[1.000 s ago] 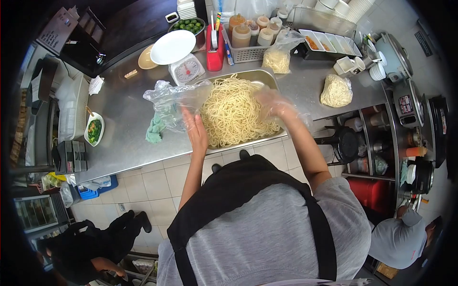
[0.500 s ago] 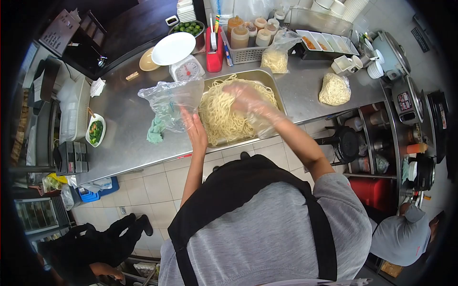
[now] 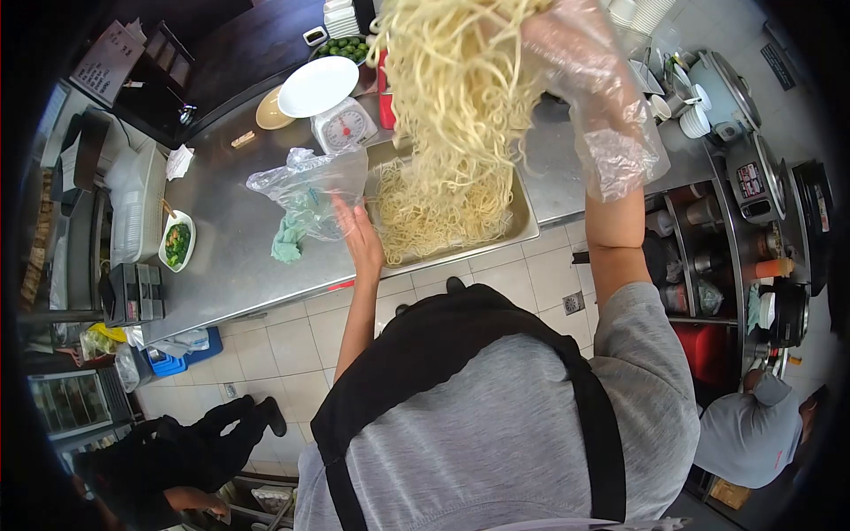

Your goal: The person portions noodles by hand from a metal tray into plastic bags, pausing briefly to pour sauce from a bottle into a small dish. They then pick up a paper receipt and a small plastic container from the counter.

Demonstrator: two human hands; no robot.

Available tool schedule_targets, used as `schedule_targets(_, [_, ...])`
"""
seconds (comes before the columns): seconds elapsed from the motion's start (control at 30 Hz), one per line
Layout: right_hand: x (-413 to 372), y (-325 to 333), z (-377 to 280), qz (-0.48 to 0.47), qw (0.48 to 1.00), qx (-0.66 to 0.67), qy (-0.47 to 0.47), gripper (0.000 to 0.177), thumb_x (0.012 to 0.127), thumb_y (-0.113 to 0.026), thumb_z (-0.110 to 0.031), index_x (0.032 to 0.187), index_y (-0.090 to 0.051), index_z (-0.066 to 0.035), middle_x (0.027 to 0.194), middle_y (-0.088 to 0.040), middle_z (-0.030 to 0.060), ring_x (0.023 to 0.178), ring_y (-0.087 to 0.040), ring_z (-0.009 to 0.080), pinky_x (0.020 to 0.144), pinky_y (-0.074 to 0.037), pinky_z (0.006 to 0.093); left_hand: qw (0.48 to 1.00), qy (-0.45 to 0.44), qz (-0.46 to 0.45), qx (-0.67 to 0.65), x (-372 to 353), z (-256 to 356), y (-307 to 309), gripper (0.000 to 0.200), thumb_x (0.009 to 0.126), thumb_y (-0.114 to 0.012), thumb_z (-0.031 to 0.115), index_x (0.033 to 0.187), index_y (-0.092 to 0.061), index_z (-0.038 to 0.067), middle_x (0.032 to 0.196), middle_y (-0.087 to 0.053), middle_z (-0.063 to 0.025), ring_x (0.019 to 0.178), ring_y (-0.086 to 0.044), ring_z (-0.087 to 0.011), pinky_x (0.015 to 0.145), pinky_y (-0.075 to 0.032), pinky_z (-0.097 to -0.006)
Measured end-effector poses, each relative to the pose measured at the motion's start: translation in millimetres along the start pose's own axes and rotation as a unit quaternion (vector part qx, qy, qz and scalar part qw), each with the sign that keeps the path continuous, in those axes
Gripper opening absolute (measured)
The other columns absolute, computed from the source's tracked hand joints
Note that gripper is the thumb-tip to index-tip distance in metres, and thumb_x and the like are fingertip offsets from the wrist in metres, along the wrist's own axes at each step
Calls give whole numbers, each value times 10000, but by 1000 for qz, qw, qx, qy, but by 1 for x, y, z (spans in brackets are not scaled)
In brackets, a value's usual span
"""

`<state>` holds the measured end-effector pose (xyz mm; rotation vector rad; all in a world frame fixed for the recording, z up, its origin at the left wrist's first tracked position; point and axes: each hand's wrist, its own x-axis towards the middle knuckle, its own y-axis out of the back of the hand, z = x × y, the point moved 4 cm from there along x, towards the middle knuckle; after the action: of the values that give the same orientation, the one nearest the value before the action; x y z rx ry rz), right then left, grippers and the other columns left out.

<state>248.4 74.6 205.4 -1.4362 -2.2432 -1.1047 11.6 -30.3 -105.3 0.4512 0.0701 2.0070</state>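
One large clump of noodles [image 3: 460, 97], down in the metal tray [image 3: 525, 212] before, now hangs above it, grasped in my right hand [image 3: 551, 40], while my outstretched left hand [image 3: 360, 237] stays against the plastic bag [image 3: 301, 180].

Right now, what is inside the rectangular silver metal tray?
Pale yellow noodles lie in the tray; its far part is mostly hidden behind the noodle clump in the plastic-gloved right hand.

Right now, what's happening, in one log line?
gloved right hand: holding up long pale-yellow noodles | left hand: at crinkly clear plastic bag | silvery rectangular metal tray: more noodles inside
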Motion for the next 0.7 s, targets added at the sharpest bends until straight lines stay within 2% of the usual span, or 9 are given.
schedule_targets(0.17, [2, -26, 34, -66, 978, -185, 63, 435, 690, -643, -43, 1118, -596, -104, 1086, -602, 108, 1026, -577, 263, 911, -453, 350, 1000, -1, 3, -3, 1, -3, 0, 573, 981, -276, 292, 1401, -131, -69, 1478, -120, -225, 1374, -117, -336, 1102, -111, -374])
schedule_targets(0.27, [-13, -72, 49, -125, 965, -214, 87, 420, 701, -629, -30, 1112, -600, -114, 1074, -611, 106, 1010, -586, 269, 898, -464, 355, 1000, 5, -2, 4, 1, -6, -1, 570, 980, -279, 288, 1400, -135, -70, 1476, -126, -226, 1375, -114, -331, 1104, -109, -369])
schedule_targets(0.33, [-26, -98, 56, -154, 969, -194, 21, 403, 663, -589, 70, 1033, -638, -82, 1048, -608, 134, 1008, -582, 304, 898, -465, 351, 1000, 14, -5, 7, 1, -6, -1, 568, 980, -283, 283, 1399, -138, -71, 1475, -131, -227, 1375, -114, -330, 1105, -107, -367])
schedule_targets(0.43, [-40, -110, 72, -224, 968, -103, 55, 345, 679, -596, -5, 1012, -644, -85, 1039, -608, 132, 966, -589, 306, 861, -471, 367, 1000, -5, -9, 11, 2, -1, -1, 565, 979, -286, 276, 1399, -136, -71, 1474, -135, -228, 1375, -118, -331, 1106, -106, -368])
schedule_targets(0.5, [-47, -105, 87, -263, 945, -192, -13, 311, 681, -605, -62, 989, -632, -89, 997, -614, 125, 921, -595, 309, 805, -479, 377, 999, -20, -10, 29, 2, 8, 0, 562, 979, -286, 269, 1401, -133, -70, 1475, -133, -226, 1374, -122, -332, 1106, -107, -368])
schedule_targets(0.6, [-83, -88, 145, -338, 864, -362, -90, 282, 672, -611, -137, 952, -595, -108, 920, -625, 102, 863, -607, 287, 705, -481, 390, 998, -25, -12, 62, 0, 10, 2, 557, 978, -286, 259, 1404, -130, -64, 1476, -132, -224, 1373, -125, -333, 1105, -109, -368])
schedule_targets(0.63, [-99, -91, 172, -423, 796, -362, -238, 331, 721, -604, -156, 1043, -576, -88, 1013, -607, 90, 936, -582, 252, 791, -465, 355, 997, -25, -13, 73, 0, 10, 1, 556, 977, -287, 256, 1405, -129, -62, 1476, -132, -223, 1373, -126, -333, 1104, -111, -368])
schedule_targets(0.67, [-119, -91, 196, -502, 689, -375, -364, 382, 770, -597, -175, 1134, -557, -68, 1105, -588, 77, 1008, -557, 218, 877, -449, 321, 997, -28, -13, 67, 1, 11, 1, 554, 977, -288, 252, 1407, -127, -58, 1476, -133, -223, 1372, -128, -334, 1103, -113, -369])
schedule_targets(0.7, [-140, -93, 210, -510, 659, -378, -404, 365, 764, -615, -171, 1110, -570, -64, 1070, -596, 69, 968, -561, 203, 851, -451, 311, 997, -32, -13, 62, 1, 13, 1, 552, 977, -288, 249, 1409, -126, -54, 1476, -134, -224, 1372, -130, -334, 1103, -115, -370])
